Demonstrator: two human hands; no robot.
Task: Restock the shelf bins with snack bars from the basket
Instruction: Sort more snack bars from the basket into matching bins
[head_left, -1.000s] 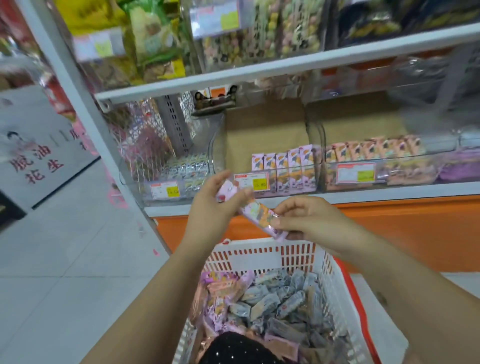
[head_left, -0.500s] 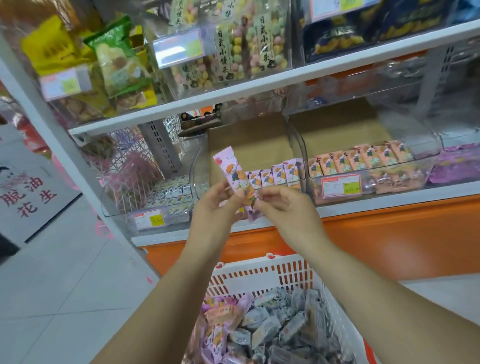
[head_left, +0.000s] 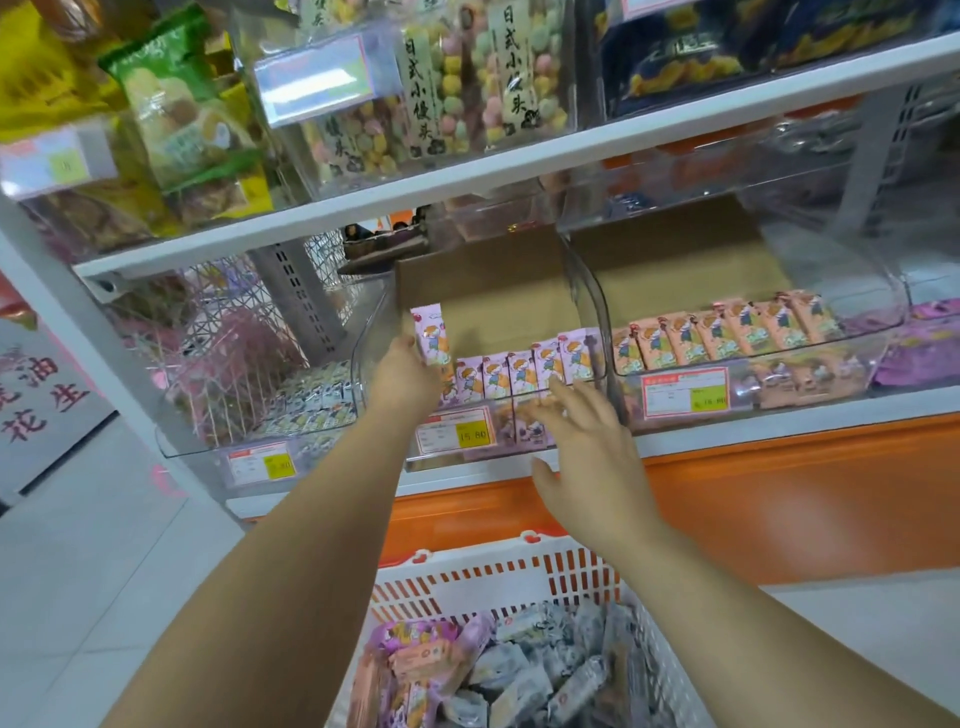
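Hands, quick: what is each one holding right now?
Left hand: gripping a lilac snack bar, upright.
Right hand: open, fingers spread, holding nothing.

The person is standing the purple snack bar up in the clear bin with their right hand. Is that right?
Not quite. The head view shows the left hand holding the purple snack bar and standing it up in the clear bin, at the left end of the row. The right hand is open with spread fingers and holds nothing.
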